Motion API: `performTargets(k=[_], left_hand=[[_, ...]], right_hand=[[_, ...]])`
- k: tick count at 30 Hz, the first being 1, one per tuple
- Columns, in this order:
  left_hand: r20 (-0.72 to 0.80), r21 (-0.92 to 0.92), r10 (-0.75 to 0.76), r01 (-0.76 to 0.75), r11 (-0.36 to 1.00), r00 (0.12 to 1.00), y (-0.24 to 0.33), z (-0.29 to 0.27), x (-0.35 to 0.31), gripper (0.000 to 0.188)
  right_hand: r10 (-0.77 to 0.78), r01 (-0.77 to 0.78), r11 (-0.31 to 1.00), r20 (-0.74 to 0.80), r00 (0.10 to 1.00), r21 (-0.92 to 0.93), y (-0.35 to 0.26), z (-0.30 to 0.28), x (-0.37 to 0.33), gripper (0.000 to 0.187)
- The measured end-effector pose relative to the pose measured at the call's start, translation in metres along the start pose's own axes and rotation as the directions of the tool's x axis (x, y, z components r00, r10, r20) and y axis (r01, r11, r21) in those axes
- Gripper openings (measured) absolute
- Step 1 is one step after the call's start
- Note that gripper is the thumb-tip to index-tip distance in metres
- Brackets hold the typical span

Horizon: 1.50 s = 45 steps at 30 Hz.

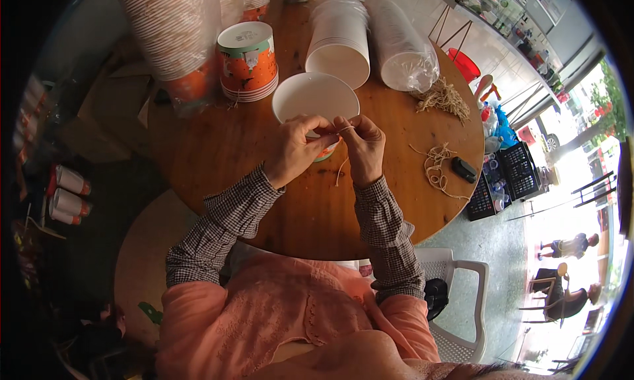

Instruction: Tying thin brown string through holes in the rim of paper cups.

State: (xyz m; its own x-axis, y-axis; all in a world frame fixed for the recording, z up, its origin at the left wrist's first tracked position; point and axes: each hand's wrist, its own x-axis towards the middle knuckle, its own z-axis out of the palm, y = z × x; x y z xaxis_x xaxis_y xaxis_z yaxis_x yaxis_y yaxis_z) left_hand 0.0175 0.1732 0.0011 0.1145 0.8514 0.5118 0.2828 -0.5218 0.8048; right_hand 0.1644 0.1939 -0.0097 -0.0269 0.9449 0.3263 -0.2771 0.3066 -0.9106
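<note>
A paper tub (316,93) stands open on the table before me, white inside, with a bit of orange and green printed wall showing beneath my hands. At its near rim, my left hand (298,149) and my right hand (365,152) meet, fingertips pinched together. Thin tan string (341,171) runs between the fingers, and a loose end hangs below them. My fingers hide where the string meets the tub. Behind to the left, a short stack of orange printed tubs (248,63) sits upside down, with a bit of string at its lower rim.
White tubs (339,53) and a plastic-wrapped stack (403,50) lie at the back of the round wooden table (290,221). A tall wrapped stack (165,43) stands left. On the right are a string bundle (444,103), loose string (436,169) and a black object (463,170).
</note>
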Motion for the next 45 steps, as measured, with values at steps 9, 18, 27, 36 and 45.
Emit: performTargets(k=[9, 18, 27, 36, 45], left_hand=[[0.013, 0.101, 0.171, -0.172, 0.98, 0.985, -0.008, -0.006, 0.005, 0.01], [0.145, -0.138, -0.063, 0.083, 0.987, 0.988, -0.003, -0.012, 0.006, 0.015], [0.225, -0.028, -0.089, 0.097, 0.995, 0.97, 0.0, -0.014, 0.008, 0.018], [0.236, -0.074, -0.087, 0.107, 0.992, 0.968, 0.006, -0.018, 0.01, 0.016], [0.126, -0.214, -0.165, 0.189, 0.958, 0.978, 0.002, -0.021, 0.013, 0.011]], right_hand=[[0.174, -0.141, 0.965, 0.136, 0.975, -0.223, -0.009, -0.03, 0.017, 0.008], [0.055, -0.046, 0.996, 0.124, 0.991, -0.077, -0.014, -0.042, -0.009, 0.013], [-0.125, 0.151, 0.972, 0.149, 0.981, -0.179, -0.015, -0.028, -0.009, 0.012], [-0.136, 0.14, 0.963, 0.032, 0.99, -0.232, -0.012, -0.028, -0.002, 0.002], [-0.254, 0.46, 0.567, 0.385, 0.887, -0.684, -0.06, -0.013, -0.015, 0.009]])
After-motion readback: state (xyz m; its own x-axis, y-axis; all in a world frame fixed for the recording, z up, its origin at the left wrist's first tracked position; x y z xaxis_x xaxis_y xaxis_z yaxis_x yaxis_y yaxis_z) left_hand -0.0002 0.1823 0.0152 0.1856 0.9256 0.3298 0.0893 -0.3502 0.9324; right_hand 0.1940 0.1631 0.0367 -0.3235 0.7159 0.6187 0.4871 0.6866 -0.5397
